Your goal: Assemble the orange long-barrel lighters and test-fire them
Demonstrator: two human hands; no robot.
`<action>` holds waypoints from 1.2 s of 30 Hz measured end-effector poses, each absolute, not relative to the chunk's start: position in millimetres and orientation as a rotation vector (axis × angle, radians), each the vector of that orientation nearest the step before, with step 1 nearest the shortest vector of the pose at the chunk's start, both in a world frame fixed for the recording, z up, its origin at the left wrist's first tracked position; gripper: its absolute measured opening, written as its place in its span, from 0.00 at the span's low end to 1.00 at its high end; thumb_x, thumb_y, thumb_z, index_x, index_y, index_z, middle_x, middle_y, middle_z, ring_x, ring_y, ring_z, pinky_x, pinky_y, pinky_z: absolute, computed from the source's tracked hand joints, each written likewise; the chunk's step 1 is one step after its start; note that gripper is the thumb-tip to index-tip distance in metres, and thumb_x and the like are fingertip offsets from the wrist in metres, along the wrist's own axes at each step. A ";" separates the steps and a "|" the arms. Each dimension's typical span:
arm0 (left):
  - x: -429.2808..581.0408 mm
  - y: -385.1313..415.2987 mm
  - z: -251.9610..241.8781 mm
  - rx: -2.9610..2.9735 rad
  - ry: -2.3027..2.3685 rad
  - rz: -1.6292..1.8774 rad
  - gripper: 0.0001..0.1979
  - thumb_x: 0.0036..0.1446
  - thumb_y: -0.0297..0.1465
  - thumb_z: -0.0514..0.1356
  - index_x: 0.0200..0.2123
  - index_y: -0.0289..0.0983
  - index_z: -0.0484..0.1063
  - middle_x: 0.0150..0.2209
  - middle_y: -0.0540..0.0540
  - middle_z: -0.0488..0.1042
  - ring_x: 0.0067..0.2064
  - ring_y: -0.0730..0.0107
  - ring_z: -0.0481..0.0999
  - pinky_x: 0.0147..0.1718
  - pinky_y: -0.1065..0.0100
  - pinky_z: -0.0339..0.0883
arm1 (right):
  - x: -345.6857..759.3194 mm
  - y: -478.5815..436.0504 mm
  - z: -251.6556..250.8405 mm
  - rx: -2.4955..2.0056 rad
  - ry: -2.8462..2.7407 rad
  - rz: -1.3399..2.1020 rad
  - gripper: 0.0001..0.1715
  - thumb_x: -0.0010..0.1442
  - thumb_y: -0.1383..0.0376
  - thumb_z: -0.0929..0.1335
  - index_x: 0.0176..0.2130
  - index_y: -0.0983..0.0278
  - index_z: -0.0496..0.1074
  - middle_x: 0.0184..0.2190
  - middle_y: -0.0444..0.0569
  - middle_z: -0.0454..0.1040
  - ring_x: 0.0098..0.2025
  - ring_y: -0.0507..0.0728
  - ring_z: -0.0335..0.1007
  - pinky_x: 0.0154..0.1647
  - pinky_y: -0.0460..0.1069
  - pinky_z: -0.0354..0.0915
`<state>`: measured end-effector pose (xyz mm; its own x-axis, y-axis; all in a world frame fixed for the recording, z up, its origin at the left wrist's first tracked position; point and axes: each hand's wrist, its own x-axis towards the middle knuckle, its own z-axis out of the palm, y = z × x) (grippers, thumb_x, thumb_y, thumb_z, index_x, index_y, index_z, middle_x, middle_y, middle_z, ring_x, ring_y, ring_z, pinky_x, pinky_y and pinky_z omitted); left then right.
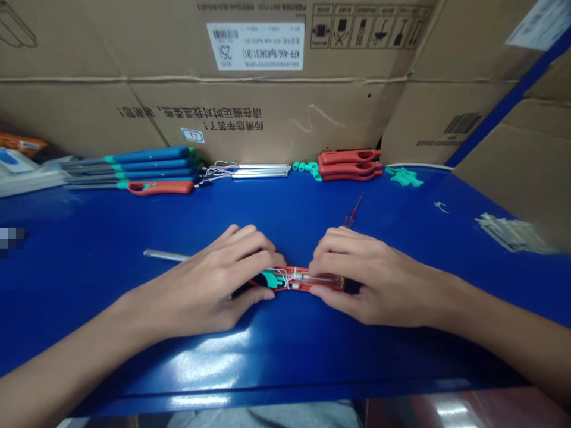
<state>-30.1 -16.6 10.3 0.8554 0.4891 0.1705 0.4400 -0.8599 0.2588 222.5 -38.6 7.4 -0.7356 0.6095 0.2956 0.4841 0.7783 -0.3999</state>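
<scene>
An open orange lighter shell (298, 279) with white wires, a teal part and a clear tube lies flat on the blue table (285, 351). A metal tube (166, 255) sticks out from it to the left. My left hand (223, 279) presses down on its left end, fingers curled over the teal part. My right hand (357, 276) grips its right end, fingers closed along the clear tube. A small red-handled screwdriver (352, 215) lies just beyond my right hand.
Along the back stand finished blue and orange lighters (143, 169), loose metal tubes with wires (259, 171), orange shells (350, 164), teal parts (404, 176). Clear plastic pieces (513, 233) lie at the right. Cardboard boxes (276, 89) wall the rear.
</scene>
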 end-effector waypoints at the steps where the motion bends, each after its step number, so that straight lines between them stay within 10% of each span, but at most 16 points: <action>1: -29.9 -16.7 10.4 2.828 0.714 0.342 0.10 0.64 0.27 0.54 0.48 0.37 0.69 0.44 0.43 0.70 0.44 0.64 0.66 0.43 0.60 0.61 | 222.4 -38.6 7.7 -0.829 -2.564 0.409 0.07 0.63 0.69 0.67 0.35 0.67 0.76 0.31 0.47 0.69 0.35 0.52 0.63 0.42 0.49 0.60; 36: -27.1 -17.5 11.3 2.758 0.718 0.258 0.14 0.60 0.27 0.55 0.49 0.42 0.70 0.47 0.43 0.70 0.45 0.61 0.67 0.46 0.57 0.62 | 218.7 -35.8 1.1 -0.949 -2.601 0.371 0.10 0.65 0.68 0.64 0.35 0.66 0.75 0.31 0.48 0.70 0.35 0.54 0.63 0.41 0.51 0.61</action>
<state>-27.1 -17.5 11.3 0.8607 0.4990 0.1012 0.4490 -0.8376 0.3111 218.7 -35.8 1.1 -0.7162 0.6588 0.2301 0.5682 0.7420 -0.3559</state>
